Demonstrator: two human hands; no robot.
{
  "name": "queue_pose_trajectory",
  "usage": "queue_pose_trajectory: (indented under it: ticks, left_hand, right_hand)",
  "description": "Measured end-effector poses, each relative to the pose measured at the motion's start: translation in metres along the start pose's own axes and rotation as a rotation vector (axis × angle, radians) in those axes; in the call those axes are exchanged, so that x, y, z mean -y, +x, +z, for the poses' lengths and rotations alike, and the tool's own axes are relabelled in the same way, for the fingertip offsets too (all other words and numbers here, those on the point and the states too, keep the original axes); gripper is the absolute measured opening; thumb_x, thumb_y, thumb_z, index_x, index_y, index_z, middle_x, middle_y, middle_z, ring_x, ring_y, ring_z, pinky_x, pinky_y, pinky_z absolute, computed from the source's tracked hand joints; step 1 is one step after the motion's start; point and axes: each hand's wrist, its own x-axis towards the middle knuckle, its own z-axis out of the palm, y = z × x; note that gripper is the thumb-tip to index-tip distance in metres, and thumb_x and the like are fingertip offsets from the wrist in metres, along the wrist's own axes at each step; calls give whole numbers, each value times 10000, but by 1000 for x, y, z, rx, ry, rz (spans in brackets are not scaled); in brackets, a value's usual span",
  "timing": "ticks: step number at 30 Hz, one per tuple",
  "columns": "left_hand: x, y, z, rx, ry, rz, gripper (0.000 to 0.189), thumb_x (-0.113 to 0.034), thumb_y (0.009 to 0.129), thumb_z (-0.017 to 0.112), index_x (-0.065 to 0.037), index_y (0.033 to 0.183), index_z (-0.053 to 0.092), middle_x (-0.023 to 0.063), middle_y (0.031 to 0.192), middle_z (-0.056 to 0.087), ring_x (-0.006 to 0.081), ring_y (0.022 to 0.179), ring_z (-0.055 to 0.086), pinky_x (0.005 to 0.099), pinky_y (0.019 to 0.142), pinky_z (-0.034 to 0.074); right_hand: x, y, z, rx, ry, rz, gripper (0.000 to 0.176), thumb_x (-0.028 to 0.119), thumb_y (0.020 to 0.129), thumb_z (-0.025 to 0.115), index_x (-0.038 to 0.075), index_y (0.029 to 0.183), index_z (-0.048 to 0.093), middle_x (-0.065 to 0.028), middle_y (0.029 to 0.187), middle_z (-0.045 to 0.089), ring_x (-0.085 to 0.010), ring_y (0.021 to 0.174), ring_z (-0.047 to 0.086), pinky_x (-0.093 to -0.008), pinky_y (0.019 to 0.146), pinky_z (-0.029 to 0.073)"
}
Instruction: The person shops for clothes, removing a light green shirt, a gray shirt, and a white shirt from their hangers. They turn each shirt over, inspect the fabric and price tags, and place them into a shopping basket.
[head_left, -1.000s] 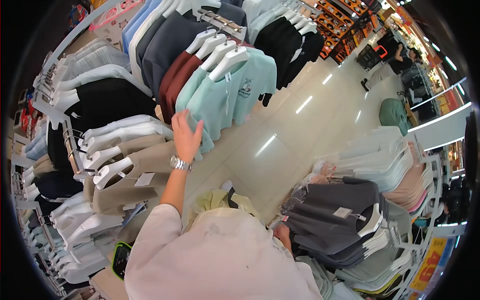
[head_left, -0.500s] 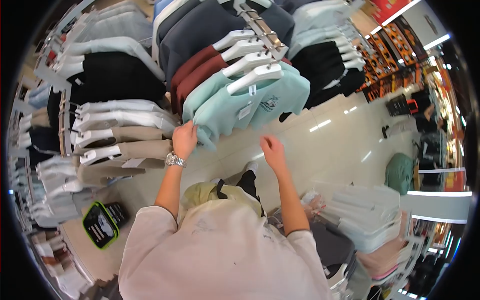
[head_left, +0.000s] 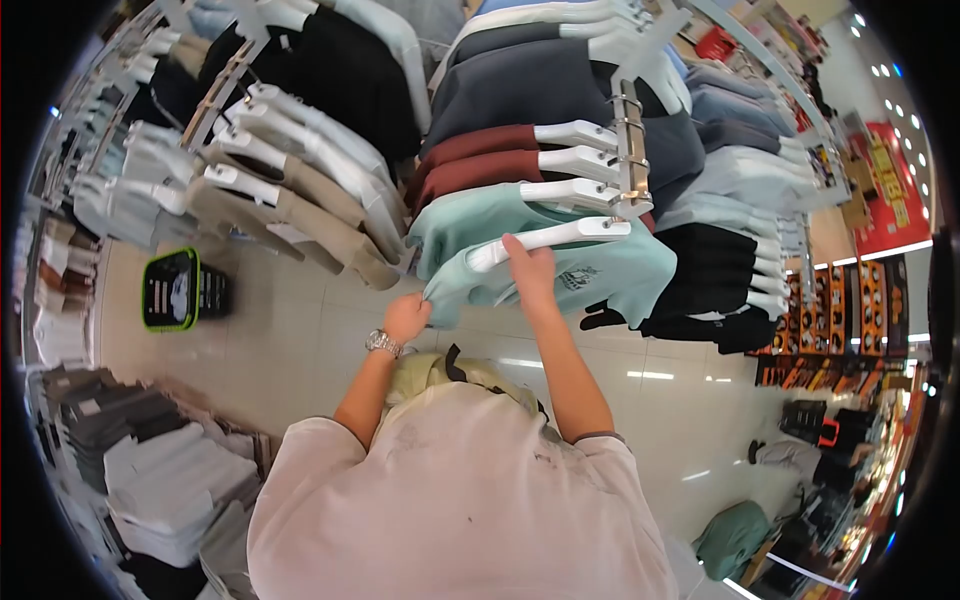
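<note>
A mint-green T-shirt [head_left: 590,278] with a small dark print hangs on a white hanger [head_left: 585,231] at the front of the rack. My left hand [head_left: 408,318], wearing a silver watch on the wrist, pinches the edge of this shirt's sleeve. Higher up, my right hand [head_left: 532,270] is closed around the hanger, its thumb on the top near the shirt's neckline. Directly behind is a second mint-green T-shirt [head_left: 455,215] on its own hanger, then maroon shirts [head_left: 475,170].
The metal rack arm [head_left: 630,130] carries the hangers. Beige garments [head_left: 320,215] hang to the left and black shirts [head_left: 705,265] to the right. A black basket with a green rim [head_left: 150,290] stands on the floor. Folded clothes [head_left: 175,480] lie at lower left.
My right hand has risen from the open air to grip the front hanger, which is now angled differently. My left hand stays on the sleeve. The whole view has turned.
</note>
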Motion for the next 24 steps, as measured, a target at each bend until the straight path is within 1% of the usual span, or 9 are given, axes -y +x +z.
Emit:
queue_pose_trajectory:
  ticks: [3,6,9,10,12,15,18,21,24]
  left_hand:
    - [22,4,14,-39,61,-82,295,-264,762,412,-12,736,564,211,710,578,391,688,547,485,631,425]
    - [35,8,10,-31,92,-87,331,-296,762,403,-14,744,576,214,709,576,386,699,554,483,637,427]
    - [14,16,-2,125,168,-213,306,-287,747,440,-28,817,587,203,810,593,361,769,563,457,675,441]
    - [-3,14,-11,46,129,-123,309,-273,742,455,-31,894,572,203,870,585,353,810,557,439,701,441]
    - [-43,9,-30,-106,49,61,383,-246,733,484,-37,1049,540,203,989,569,338,891,544,405,753,441]
    - [-75,5,-47,-141,-348,285,565,-198,723,536,-43,1246,388,187,1107,502,327,977,501,374,821,417]
    - [-96,7,-47,-97,-337,301,678,-225,728,590,-29,1307,298,186,1092,485,333,980,485,383,843,400]
    - [-109,15,-51,-164,-136,281,684,-288,730,635,-19,1283,335,176,1059,486,336,970,483,399,852,392]
    - [-127,26,-60,-314,97,503,662,-328,751,620,-15,1271,356,159,998,513,314,900,518,380,787,431]
  right_hand:
    - [-2,-7,-2,7,45,-66,215,179,788,637,-31,820,601,-27,729,593,-73,649,508,-226,585,400]
    - [-7,-6,-1,6,64,-149,209,159,786,639,-40,831,597,-30,735,595,-74,644,513,-227,586,408]
    - [-5,-6,3,-29,54,-202,194,143,782,642,-38,828,592,-31,737,595,-75,642,521,-225,586,414]
    - [-5,-6,3,-21,43,-198,186,139,782,643,-34,824,592,-31,734,593,-75,639,521,-224,583,413]
    - [-8,-3,-1,-12,20,-190,170,131,780,644,-26,816,591,-29,729,590,-74,633,522,-222,577,412]
    - [-12,-3,2,-17,39,-253,154,128,780,642,-14,808,589,-23,721,584,-70,635,517,-218,568,406]
    - [-16,1,5,8,110,-262,153,134,787,634,-7,827,589,-14,726,576,-69,638,513,-217,565,406]
    - [-18,1,3,24,38,-227,159,146,799,621,-2,844,585,-8,738,569,-71,637,507,-225,567,409]
    - [-16,-3,3,40,109,-143,164,164,810,608,3,833,585,-1,728,558,-61,617,490,-220,523,390]
